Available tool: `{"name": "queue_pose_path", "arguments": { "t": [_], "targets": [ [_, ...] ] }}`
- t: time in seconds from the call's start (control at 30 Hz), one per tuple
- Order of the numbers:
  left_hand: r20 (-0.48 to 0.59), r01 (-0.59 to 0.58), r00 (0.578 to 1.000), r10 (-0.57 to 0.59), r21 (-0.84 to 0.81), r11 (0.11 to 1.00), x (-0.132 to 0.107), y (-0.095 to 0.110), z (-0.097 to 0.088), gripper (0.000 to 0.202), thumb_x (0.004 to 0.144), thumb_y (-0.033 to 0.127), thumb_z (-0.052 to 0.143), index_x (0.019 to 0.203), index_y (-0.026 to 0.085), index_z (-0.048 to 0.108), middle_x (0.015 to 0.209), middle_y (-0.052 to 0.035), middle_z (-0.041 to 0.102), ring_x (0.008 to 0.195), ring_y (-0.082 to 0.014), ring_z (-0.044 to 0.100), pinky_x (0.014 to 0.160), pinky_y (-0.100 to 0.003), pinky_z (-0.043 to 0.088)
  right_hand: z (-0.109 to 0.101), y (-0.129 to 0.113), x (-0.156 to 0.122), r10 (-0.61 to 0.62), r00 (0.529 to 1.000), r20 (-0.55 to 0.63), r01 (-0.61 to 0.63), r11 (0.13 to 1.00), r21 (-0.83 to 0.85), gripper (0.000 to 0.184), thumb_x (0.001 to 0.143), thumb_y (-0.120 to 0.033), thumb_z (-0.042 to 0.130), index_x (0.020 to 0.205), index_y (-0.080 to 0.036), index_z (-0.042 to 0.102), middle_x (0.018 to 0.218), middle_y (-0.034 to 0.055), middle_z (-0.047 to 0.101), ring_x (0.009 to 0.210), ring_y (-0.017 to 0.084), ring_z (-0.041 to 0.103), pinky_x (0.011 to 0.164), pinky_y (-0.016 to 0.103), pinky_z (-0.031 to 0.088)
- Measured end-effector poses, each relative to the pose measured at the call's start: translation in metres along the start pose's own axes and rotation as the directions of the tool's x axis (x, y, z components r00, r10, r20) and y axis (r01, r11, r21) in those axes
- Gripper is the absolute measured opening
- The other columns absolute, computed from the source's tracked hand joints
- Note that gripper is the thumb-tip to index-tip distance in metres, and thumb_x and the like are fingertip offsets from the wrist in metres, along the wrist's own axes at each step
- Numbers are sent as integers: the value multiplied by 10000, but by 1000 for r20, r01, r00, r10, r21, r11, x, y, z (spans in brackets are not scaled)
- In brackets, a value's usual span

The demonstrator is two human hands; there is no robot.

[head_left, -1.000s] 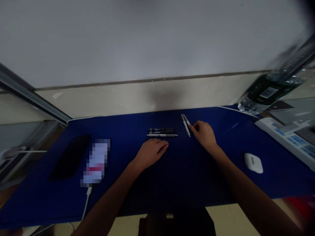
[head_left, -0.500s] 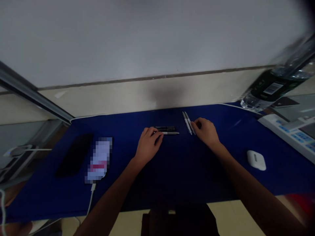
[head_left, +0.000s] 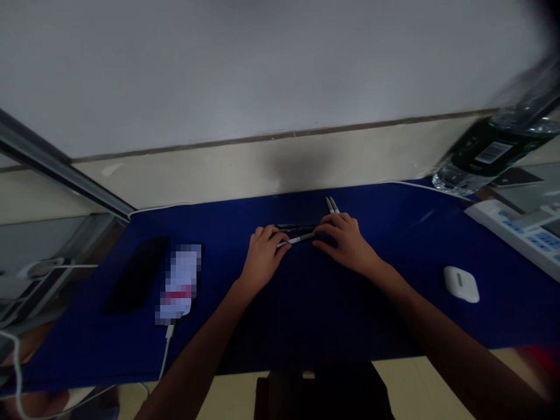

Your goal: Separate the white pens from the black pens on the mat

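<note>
Between thumb and fingers, my left hand (head_left: pixel 261 256) is closed on the near end of a white-and-grey pen (head_left: pixel 298 240), which slants slightly up to the right. My right hand (head_left: pixel 345 242) is at that pen's other end, thumb and forefinger apart on either side of the tip; firm contact cannot be made out. Just behind lie dark pens (head_left: pixel 291 226), partly covered by my left fingers. Two more white pens with grey tips (head_left: pixel 332 205) point toward the wall, mostly hidden beneath my right hand.
On the left of the blue tabletop (head_left: pixel 280 326) are a dark flat object (head_left: pixel 137 274) and a lit phone (head_left: pixel 180 283) on a white cable. A white earbud case (head_left: pixel 462 284), a plastic bottle (head_left: pixel 485 154) and a white device with blue buttons (head_left: pixel 525 233) are on the right. A wall (head_left: pixel 262 166) borders the back.
My right hand has moved left from beside the two white pens to the tip of the other pen. That pen has tilted, its right end now higher. My left hand has barely shifted.
</note>
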State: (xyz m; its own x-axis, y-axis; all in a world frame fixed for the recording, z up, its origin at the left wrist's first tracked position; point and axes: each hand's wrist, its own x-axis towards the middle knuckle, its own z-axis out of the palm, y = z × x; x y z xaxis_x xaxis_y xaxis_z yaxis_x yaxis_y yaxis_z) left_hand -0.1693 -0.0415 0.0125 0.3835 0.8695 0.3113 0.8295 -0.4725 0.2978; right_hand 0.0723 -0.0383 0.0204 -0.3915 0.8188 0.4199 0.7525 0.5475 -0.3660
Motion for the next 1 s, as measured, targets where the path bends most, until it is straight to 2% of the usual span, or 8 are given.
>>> {"name": "queue_pose_path", "arguments": {
  "t": [0.13, 0.23, 0.3, 0.4, 0.57, 0.77, 1.0],
  "targets": [
    [50, -19, 999, 20, -16, 1000, 1, 5, -3, 108, 955, 275, 547, 1026, 221, 608, 1060, -30, 598, 1016, -219, 498, 847, -361, 365, 3, -6, -2, -75, 995, 67, 77, 997, -17, 284, 916, -352, 591, 1182, -259, 630, 1214, 87, 608, 1152, 283, 491, 899, 421, 351],
    [102, -49, 993, 54, -51, 997, 1, 11, -4, 111, 982, 267, 497, 1032, 211, 579, 1038, -25, 628, 1000, -205, 529, 848, -354, 361, 3, -8, -2, -121, 986, 116, 124, 992, -18, 321, 938, -317, 570, 1247, -234, 592, 1177, 78, 641, 1138, 261, 509, 919, 411, 334],
    [117, -59, 991, 68, -78, 995, 1, 13, -4, 124, 995, 268, 468, 1046, 210, 565, 1019, -19, 643, 972, -195, 553, 847, -351, 373, 2, -10, -1, -130, 980, 153, 136, 990, -25, 281, 952, -289, 549, 1216, -212, 608, 1077, 74, 677, 1061, 247, 543, 893, 397, 337],
    [88, -73, 993, 81, -97, 993, 2, 12, -3, 135, 995, 290, 471, 1067, 216, 559, 1017, -16, 655, 945, -191, 580, 846, -348, 407, 2, -10, 0, -124, 972, 199, 135, 990, -46, 193, 971, -250, 509, 1073, -188, 661, 920, 68, 694, 926, 228, 570, 816, 367, 349],
    [14, -200, 980, 200, 11, 980, 1, 5, -6, 225, 1004, 330, 444, 1150, 209, 564, 1068, -40, 656, 982, -197, 595, 889, -351, 455, -1, -6, 1, -71, 980, 185, 77, 997, -23, 203, 985, -249, 480, 977, -176, 669, 865, 62, 693, 864, 215, 583, 792, 363, 365],
    [-13, -293, 955, 297, 147, 945, 1, 4, -10, 265, 1018, 334, 395, 1092, 171, 591, 947, -51, 642, 857, -186, 587, 790, -319, 482, -9, -4, 1, -101, 978, 182, 60, 975, 215, 198, 965, -256, 519, 1045, -169, 678, 911, 70, 685, 855, 196, 604, 742, 310, 448],
    [4, -317, 946, 325, 223, 922, 0, 4, -6, 267, 1020, 318, 392, 1047, 144, 593, 889, -56, 643, 837, -196, 586, 779, -330, 464, -11, -3, -1, -160, 978, 132, 138, 977, 161, 202, 968, -246, 508, 1034, -172, 685, 785, 53, 644, 774, 191, 577, 698, 309, 442]
  ]
}}
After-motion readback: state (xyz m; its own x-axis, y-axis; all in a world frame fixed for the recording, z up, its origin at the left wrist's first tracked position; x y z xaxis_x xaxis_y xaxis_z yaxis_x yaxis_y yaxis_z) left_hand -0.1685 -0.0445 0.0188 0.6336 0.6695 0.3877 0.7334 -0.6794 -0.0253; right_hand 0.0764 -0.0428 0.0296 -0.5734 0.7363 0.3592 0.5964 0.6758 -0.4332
